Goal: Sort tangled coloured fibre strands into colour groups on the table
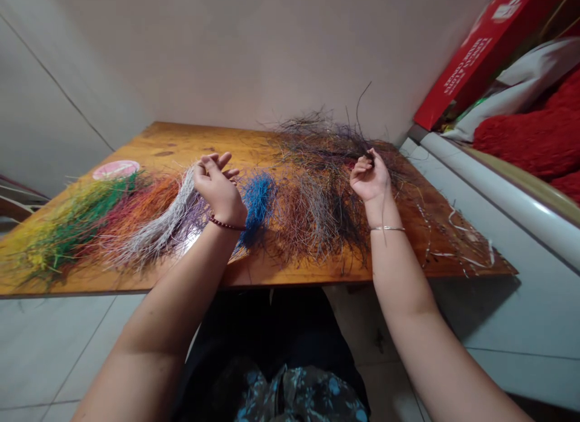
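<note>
My left hand [218, 183] is raised over the upper end of a white bundle of wires [165, 222], its fingers apart and nothing seen in them. At the dark tangled pile [317, 138], my right hand [370, 171] pinches some dark wires, one of which sticks up high. Between my hands lie a blue bundle [257, 204], a brown bundle [290, 216] and a grey bundle [319, 213]. Left of the white bundle are orange [147, 204], green [102, 213] and yellow wires [45, 240].
A pink disc [116, 170] lies at the back left of the wooden table [203, 141]. Loose white strips and dark bits [457, 253] are scattered at its right corner. Beyond the right edge are a red box [471, 59] and red cloth [530, 138].
</note>
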Tool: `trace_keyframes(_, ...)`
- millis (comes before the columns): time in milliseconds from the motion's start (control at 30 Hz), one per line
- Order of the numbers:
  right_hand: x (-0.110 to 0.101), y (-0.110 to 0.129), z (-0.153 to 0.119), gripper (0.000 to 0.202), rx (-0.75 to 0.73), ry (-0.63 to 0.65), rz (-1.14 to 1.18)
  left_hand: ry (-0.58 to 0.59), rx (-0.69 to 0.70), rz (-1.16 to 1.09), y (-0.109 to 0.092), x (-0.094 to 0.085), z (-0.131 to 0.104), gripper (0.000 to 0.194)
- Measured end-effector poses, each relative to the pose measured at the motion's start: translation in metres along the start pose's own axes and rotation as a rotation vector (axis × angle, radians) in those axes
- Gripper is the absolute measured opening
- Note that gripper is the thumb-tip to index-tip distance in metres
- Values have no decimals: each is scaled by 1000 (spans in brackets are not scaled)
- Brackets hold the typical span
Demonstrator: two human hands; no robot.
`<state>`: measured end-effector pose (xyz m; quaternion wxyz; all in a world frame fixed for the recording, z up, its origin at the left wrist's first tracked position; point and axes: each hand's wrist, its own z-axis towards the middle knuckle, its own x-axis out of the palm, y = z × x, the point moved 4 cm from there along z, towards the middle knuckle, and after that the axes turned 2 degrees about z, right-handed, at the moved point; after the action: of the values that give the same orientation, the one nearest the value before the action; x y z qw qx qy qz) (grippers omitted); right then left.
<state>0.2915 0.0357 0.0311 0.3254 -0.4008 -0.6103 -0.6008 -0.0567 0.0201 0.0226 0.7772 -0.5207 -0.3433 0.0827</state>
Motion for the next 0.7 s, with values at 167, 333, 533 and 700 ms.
trace_keyframes(167, -5, 5, 3, 26, -24, 27, 1, -69, 29, 5, -2, -5, 5, 27)
trace_keyframes(333, -5, 4, 3, 25, -21, 29, -11, 44, 121, 97, 6, 3, 4, 28)
trace_keyframes(533, -4, 3, 2, 24, -33, 27, -49, 322, 313, 377, 7, 15, -21, 33)
trace_keyframes(700, -2, 3, 1, 27, -46, 31, -70, 428, 401, 562, 4, 16, -35, 36)
